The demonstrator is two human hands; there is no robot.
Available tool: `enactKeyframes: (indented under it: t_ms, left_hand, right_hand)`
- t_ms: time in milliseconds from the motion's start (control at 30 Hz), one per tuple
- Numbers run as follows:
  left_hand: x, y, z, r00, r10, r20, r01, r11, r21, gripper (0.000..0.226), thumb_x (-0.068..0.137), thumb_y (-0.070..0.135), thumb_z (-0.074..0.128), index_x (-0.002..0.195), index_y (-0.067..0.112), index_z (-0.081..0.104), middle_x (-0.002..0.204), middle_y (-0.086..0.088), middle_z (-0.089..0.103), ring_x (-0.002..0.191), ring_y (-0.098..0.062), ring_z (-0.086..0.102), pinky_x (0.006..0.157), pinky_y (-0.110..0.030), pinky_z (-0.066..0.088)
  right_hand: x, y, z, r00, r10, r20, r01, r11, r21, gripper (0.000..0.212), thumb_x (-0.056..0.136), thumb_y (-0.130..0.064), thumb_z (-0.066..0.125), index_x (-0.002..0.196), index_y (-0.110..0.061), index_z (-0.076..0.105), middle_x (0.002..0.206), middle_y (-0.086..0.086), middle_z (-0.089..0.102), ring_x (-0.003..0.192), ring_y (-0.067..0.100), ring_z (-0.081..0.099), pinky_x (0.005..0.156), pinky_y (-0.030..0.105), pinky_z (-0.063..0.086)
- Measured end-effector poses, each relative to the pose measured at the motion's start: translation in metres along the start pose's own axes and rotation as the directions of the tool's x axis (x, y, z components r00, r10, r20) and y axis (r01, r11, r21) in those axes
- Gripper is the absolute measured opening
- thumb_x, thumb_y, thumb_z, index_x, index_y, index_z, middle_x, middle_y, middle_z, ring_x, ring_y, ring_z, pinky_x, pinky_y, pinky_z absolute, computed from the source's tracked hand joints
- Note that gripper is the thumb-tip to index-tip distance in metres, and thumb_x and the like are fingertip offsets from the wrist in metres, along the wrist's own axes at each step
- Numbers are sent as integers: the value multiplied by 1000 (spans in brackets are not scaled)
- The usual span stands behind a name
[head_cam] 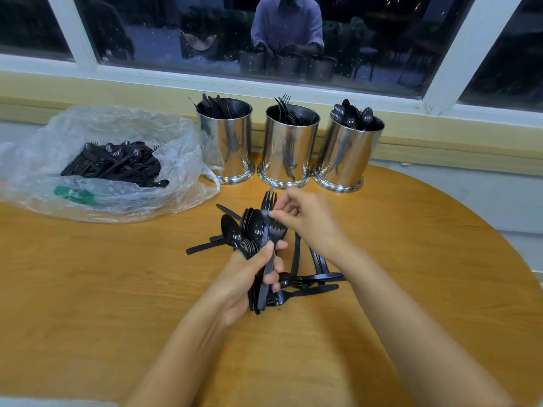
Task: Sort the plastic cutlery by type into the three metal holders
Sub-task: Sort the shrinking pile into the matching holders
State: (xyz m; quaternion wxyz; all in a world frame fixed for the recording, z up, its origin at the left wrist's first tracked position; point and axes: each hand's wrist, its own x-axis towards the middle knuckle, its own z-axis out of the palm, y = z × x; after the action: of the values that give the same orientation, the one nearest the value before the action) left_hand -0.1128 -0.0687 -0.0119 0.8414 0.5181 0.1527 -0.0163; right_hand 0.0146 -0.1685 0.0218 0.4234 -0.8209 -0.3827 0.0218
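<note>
One clear plastic bag (176, 133) lies open at the far left of our wooden counter (102, 289). Inside it we see a heap of mixed black cutlery (117, 163), with something green (73, 195) showing through the film nearer to us. Just right of the bag, three shiny metal holders stand upright in a row along the back edge, below the window (293, 39). The left holder (224, 145) touches the bag and carries knives (216, 105). The middle holder (289, 148) carries forks (283, 108), tines up. The right holder (346, 154) carries spoons (352, 114), bowls up.

In front of the holders, near the middle of the counter, our left hand (249, 277) is wrapped around a bundle (254, 227) of black spoons and forks. It grips them by the handles, so the heads fan upward above the thumb. Our right hand (302, 218) is above and to the right of it, fingers curled, pinching one fork (269, 201) that stands taller than the rest of the bundle. This hand is slightly blurred.

Under and around both hands, loose pieces (317, 279) lie flat on the counter, crossing one another. A few dark handles also poke out to the left of the bundle.
</note>
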Motion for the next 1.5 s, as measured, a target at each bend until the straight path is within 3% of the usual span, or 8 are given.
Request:
enactKeyframes:
  t_ms: [67,200,467,633,933,1133,1367,1500]
  left_hand:
    - [0,0,-4,1000,5,-1,-5,1000,-23,39,93,30,55,120,4,62,63,1,43,49,-7,33,47,-21,38]
    - [-2,-2,-10,999,-27,41,27,1000,14,44,86,34,59,119,5,63,62,3,37,49,-6,28,46,-20,30]
    - [-3,-4,-10,1000,4,11,-5,992,129,27,97,22,56,113,1,66,61,2,51,52,-8,36,53,-21,35]
    - [1,-8,-13,989,73,-129,-46,977,207,25,101,24,50,110,8,67,69,0,64,55,-8,52,57,-20,47]
    - [12,-7,-32,911,189,-368,-130,975,180,28,102,25,49,101,6,69,64,-4,62,49,-12,50,60,-29,46]
    - [17,5,-56,858,139,-494,-112,990,83,26,103,29,48,97,11,65,60,1,59,47,-13,52,47,-25,45]
    - [13,6,-57,884,89,-459,-69,996,60,47,101,27,51,62,13,73,69,-12,61,51,-16,51,60,-34,43]
    - [14,9,-57,893,65,-444,-101,993,-57,21,101,19,50,97,10,69,74,-4,71,55,-13,53,53,-26,48]
  right_hand:
    - [-1,-2,-3,986,161,-30,-149,956,254,18,87,-18,71,98,-14,56,83,0,62,59,5,55,55,17,45]
    - [-4,1,-6,894,355,273,-448,722,528,33,96,-27,58,127,-16,58,91,-5,61,61,4,49,49,17,39]
    - [0,3,1,914,378,147,-396,756,521,13,92,-19,64,79,-15,64,61,-10,54,59,3,47,49,14,37]
    - [5,6,6,944,321,75,-324,863,389,12,93,-12,62,83,-7,57,62,-6,57,52,0,47,51,9,38]
    - [-1,25,9,936,337,101,-342,804,487,11,95,-17,61,101,-9,67,81,0,69,63,4,56,55,15,44]
    - [-18,56,16,926,373,66,-378,916,131,10,92,-12,62,94,-21,67,86,-6,64,72,4,56,65,9,45]
    - [-14,71,39,983,-3,181,67,936,-345,31,90,-7,64,117,-22,68,114,-6,53,103,8,43,85,23,41]
    - [-6,72,39,962,-218,166,272,834,-480,17,84,-7,72,100,-14,73,96,-1,64,91,20,53,65,30,47]
